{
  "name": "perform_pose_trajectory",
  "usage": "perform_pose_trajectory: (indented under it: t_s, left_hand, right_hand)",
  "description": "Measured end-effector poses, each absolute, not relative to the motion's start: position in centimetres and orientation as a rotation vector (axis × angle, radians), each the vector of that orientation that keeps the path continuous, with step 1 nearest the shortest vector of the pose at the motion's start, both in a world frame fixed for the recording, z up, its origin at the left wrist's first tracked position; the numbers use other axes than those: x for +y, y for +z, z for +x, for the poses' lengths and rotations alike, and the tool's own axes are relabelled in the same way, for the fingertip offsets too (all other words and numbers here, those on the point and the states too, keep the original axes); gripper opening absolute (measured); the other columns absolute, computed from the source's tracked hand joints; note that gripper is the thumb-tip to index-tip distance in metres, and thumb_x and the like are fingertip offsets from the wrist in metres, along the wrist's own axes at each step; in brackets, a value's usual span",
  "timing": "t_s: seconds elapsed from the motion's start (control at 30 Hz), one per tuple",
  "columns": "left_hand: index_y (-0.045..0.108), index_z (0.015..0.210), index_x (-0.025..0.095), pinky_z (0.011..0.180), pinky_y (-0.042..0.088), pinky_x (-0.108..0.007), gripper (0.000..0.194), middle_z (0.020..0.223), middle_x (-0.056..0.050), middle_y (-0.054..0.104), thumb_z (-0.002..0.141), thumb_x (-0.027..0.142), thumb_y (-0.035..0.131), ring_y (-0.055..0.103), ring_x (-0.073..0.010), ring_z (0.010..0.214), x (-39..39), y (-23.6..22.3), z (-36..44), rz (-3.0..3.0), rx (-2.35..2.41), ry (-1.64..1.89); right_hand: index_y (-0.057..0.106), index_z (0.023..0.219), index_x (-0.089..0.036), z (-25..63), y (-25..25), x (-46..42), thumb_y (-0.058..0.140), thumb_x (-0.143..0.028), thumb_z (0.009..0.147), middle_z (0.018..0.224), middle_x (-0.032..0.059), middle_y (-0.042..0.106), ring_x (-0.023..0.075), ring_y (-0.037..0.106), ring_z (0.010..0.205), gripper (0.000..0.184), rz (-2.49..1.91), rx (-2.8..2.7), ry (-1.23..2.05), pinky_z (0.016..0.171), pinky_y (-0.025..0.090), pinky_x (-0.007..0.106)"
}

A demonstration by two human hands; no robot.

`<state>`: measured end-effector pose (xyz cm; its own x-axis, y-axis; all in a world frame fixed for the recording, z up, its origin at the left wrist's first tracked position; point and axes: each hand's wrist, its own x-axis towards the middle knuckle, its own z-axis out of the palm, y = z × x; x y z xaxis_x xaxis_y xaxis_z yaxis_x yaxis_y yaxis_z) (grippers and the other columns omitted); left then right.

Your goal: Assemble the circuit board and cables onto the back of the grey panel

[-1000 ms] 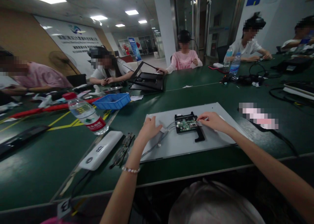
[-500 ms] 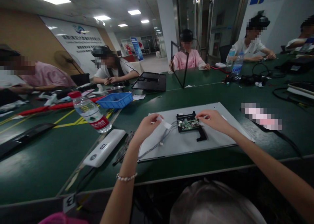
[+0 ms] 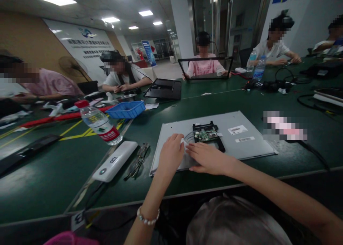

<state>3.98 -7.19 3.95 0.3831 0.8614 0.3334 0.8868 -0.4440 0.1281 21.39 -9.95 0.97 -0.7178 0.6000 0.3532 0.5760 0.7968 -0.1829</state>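
A flat grey display panel lies on the green table, with a black bracket and a green circuit board on its middle. Grey cables run from the board toward my hands. Over the panel's left part, my left hand has its fingers closed on a small white strip, perhaps tape. My right hand reaches across from the right, fingers stretched out and fingertips at the strip. My hands hide the lower cables and part of the bracket.
Left of the panel are eyeglasses, a white power bank and a water bottle. A blue tray stands farther back. Across the table a person holds a black frame. A blurred pinkish object lies to the right.
My right hand has left the board's right side and moved left and nearer to me, meeting my left hand. My left hand has lowered over the cables. The person opposite has turned the black frame level.
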Motion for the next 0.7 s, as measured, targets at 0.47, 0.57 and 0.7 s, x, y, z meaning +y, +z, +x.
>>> perform_pose_trajectory:
  t_s: [0.47,0.57,0.7]
  left_hand:
    - [0.042,0.119,0.015,0.073,0.046,-0.030,0.028,0.094,-0.013,0.067,0.092,0.024,0.041,0.066,-0.0236,0.088,-6.6,0.8,4.0,-2.500,-1.894,-0.200]
    - [0.044,0.116,0.015,0.072,0.046,-0.030,0.027,0.095,-0.012,0.067,0.091,0.025,0.042,0.065,-0.0245,0.088,-6.5,1.2,4.2,-2.504,-1.842,-0.166]
    - [0.047,0.111,0.016,0.073,0.045,-0.031,0.023,0.096,-0.012,0.066,0.090,0.027,0.044,0.065,-0.0245,0.087,-6.4,1.5,4.5,-2.470,-1.814,-0.124]
  right_hand:
    - [0.050,0.123,-0.003,19.8,-0.2,-11.2,0.059,-0.057,0.077,0.127,0.0235,0.054,0.0337,0.049,0.119,0.072,-1.053,-2.498,0.137,0.101,0.039,0.045]
    - [0.048,0.126,-0.004,19.4,-0.3,-11.8,0.061,-0.057,0.075,0.128,0.0237,0.053,0.0339,0.049,0.120,0.075,-1.088,-2.444,0.159,0.101,0.040,0.045]
    - [0.049,0.124,-0.005,19.3,-0.4,-12.5,0.063,-0.055,0.074,0.129,0.0240,0.052,0.0339,0.047,0.122,0.072,-1.121,-2.382,0.199,0.101,0.040,0.046]
